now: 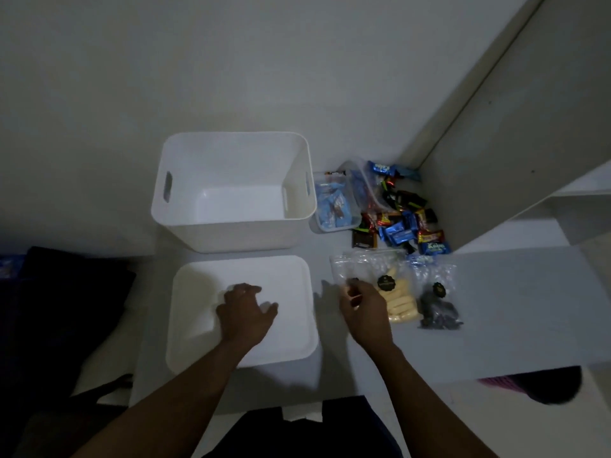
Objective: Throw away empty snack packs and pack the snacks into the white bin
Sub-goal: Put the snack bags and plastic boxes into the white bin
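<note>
The white bin (185, 213) with cut-out handles stands open, and I see nothing inside it. In front of it lies a flat white lid (291, 332); my left hand (246, 314) rests on its middle with fingers loosely bent. My right hand (363, 309) pinches the left edge of a clear snack bag (401, 304) holding pale yellow sticks. Beside that lies a second clear bag (438, 309) of dark pieces. A pile of wrapped chocolates (406, 226) in blue, red and black lies behind the bags. Clear tubs (334, 206) with blue packs stand right of the bin.
A white cabinet wall (515, 143) rises at the right, closing off the corner behind the chocolates. Dark fabric (59, 309) lies at the left, and a dark object (545, 385) sits at the lower right. The floor (529, 309) is pale.
</note>
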Available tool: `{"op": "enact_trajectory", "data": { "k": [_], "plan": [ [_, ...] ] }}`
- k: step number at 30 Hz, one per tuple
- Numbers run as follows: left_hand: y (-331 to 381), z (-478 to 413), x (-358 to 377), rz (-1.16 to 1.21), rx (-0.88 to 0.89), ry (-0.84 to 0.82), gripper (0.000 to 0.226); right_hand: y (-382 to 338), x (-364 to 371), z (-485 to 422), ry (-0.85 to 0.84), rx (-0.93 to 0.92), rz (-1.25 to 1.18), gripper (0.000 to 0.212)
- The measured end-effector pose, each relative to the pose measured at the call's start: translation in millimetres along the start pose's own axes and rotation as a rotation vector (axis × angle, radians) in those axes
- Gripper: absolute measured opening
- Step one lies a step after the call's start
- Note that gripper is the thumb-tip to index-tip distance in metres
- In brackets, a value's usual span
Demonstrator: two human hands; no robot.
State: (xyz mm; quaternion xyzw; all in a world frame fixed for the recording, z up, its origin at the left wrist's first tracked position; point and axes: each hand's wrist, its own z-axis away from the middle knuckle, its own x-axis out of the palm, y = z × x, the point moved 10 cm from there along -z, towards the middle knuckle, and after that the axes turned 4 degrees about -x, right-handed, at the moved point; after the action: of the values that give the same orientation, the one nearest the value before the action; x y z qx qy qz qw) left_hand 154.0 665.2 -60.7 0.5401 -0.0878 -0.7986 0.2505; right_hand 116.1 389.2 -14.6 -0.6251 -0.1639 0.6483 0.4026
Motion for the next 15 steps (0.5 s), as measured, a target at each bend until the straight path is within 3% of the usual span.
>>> {"op": "enact_trajectory", "data": {
  "k": [4, 7, 9, 11, 15],
  "plan": [
    [98.0, 9.3, 37.6, 0.151, 0.152, -0.152, 0.051, 39.6, -78.7, -17.3, 0.196, 0.085, -0.035, 0.030],
    [163.6, 20.7, 67.7, 0.162, 0.211, -0.219, 0.048, 90.0, -117.6, -25.9, 0.197, 0.189, 0.002, 0.032],
    [202.4, 29.6, 83.7, 0.120, 0.240, -0.198, 0.047, 120.6, -136.1, -29.8, 0.158, 0.226, 0.052, 0.020],
    [231.0, 35.6, 104.8, 0.040, 0.235, -0.195, 0.063, 151.1, -145.1, -35.2, 0.091, 0.269, 0.111, 0.016],
    [252.1, 39.5, 146.9, -0.077, 0.061, -0.262, 0.107, 223.6, -141.4, -42.6, -0.080, 0.445, 0.195, 0.058]
  ]
}}
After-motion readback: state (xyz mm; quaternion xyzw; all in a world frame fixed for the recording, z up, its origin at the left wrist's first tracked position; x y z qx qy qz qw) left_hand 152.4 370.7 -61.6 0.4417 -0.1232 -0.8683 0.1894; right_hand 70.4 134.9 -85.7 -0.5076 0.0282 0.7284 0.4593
